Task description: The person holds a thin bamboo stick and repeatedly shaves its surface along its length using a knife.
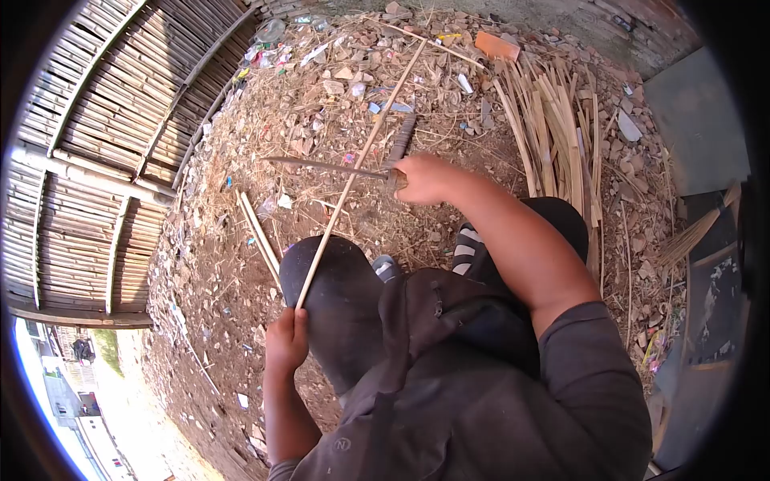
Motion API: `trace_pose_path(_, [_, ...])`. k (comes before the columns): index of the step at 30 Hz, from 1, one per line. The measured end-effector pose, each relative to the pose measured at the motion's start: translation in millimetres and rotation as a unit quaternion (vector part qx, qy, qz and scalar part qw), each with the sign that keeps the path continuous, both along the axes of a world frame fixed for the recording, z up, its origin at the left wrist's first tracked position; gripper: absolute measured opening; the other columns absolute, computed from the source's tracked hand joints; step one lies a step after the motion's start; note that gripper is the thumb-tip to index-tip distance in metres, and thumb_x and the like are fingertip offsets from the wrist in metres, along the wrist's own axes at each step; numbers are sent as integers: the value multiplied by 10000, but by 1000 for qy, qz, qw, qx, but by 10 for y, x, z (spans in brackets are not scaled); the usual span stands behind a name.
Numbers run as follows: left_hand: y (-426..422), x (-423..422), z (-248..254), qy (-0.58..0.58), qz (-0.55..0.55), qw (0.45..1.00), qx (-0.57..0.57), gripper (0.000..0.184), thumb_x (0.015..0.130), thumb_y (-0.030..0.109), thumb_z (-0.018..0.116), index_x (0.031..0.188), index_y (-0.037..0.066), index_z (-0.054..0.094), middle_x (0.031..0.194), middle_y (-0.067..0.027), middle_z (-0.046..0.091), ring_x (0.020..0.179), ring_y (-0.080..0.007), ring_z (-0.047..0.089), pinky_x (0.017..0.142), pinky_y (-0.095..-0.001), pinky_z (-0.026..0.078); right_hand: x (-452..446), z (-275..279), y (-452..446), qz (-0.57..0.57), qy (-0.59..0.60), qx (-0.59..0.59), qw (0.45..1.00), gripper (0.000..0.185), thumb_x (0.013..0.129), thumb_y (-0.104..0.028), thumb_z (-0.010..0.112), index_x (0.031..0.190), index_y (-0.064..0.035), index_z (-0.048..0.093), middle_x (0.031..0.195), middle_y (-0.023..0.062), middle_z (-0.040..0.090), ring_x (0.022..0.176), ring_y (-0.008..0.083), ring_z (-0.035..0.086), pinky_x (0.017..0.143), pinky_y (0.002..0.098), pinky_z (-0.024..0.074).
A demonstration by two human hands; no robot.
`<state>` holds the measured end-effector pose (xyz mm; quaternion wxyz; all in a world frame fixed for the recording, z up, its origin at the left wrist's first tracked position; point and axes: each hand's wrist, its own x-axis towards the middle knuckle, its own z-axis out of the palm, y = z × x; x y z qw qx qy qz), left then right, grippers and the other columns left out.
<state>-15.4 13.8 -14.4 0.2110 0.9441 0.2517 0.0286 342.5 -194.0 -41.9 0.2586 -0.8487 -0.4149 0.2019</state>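
My left hand (286,341), beside my left knee, is closed round the near end of a long, thin bamboo strip (370,138). The strip slants up and away over the knee. In my right hand (425,179) is the handle of a long knife (325,166), its blade pointing left. From above, the blade crosses the strip near its middle; whether they touch I cannot tell. Just beyond my right hand, a dark ridged piece (403,136) lies on the ground.
Split bamboo strips (553,128) lie in a pile at the right, and a few more strips (258,234) by my left knee. An orange tile piece (497,46) is at the back. A bamboo-slat wall (104,160) stands left, grey panels (694,120) right. Rubble litters the ground.
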Motion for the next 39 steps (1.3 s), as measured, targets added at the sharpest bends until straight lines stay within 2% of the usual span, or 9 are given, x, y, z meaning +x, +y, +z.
trace_pose_path(5, [9,-14,13,1,-1,1000,-2,424,1035,336,520,770,5,524,648,-234,590,609,-447,599,549,-508,429,116,-242,24,18,12,-19,1000,379,740,-295,736,1012,-36,687,926,190,703,899,337,693,808,442,544])
trace_pose_path(6, [13,-12,23,10,7,1000,5,433,1032,351,523,775,2,525,655,-243,590,625,-455,599,557,-513,430,127,-265,1,-24,45,-11,999,484,734,-287,709,1151,-45,662,1061,218,694,994,379,672,860,462,542])
trace_pose_path(9, [-25,11,144,32,19,999,9,439,1028,360,528,775,2,525,660,-250,590,639,-468,597,565,-521,430,195,-272,85,-59,31,-47,997,495,742,-276,702,1182,-52,665,1054,226,696,986,385,674,860,460,544])
trace_pose_path(16, [-8,36,25,11,9,1000,4,455,1027,371,531,762,1,511,663,-257,584,638,-474,589,571,-520,429,-48,-69,23,21,-21,27,999,297,749,-245,681,972,-48,663,907,200,688,896,382,681,790,491,534])
trace_pose_path(19, [-4,-29,17,7,12,1000,-4,452,1025,366,534,756,4,508,658,-256,578,633,-471,586,568,-517,427,79,-117,-29,42,-20,9,999,327,753,-259,685,1013,-61,680,941,206,696,924,379,681,804,480,542])
trace_pose_path(24, [12,-15,91,17,11,1000,18,442,1025,355,533,754,6,507,648,-244,574,626,-466,584,559,-512,421,269,-285,9,-101,47,-32,993,640,755,-318,761,1277,25,618,1174,234,678,1077,359,660,914,417,528])
trace_pose_path(33, [50,-24,-43,-9,-4,1000,10,453,1025,370,528,746,14,494,647,-241,575,624,-467,584,560,-519,423,22,-156,51,100,-27,8,995,373,733,-341,759,939,-39,688,871,188,687,855,367,677,745,465,526])
trace_pose_path(37, [16,-22,13,-6,8,999,31,452,1026,372,528,750,16,491,648,-238,577,625,-468,584,562,-524,426,102,-269,75,18,6,2,1000,421,736,-361,753,1006,-44,696,919,181,696,887,358,674,775,429,530])
trace_pose_path(39, [13,-25,7,-7,10,999,31,450,1027,371,527,752,17,492,649,-236,579,622,-468,582,561,-525,427,77,-208,99,5,6,5,1000,374,735,-251,694,1045,-41,671,984,201,696,947,371,673,815,462,538])
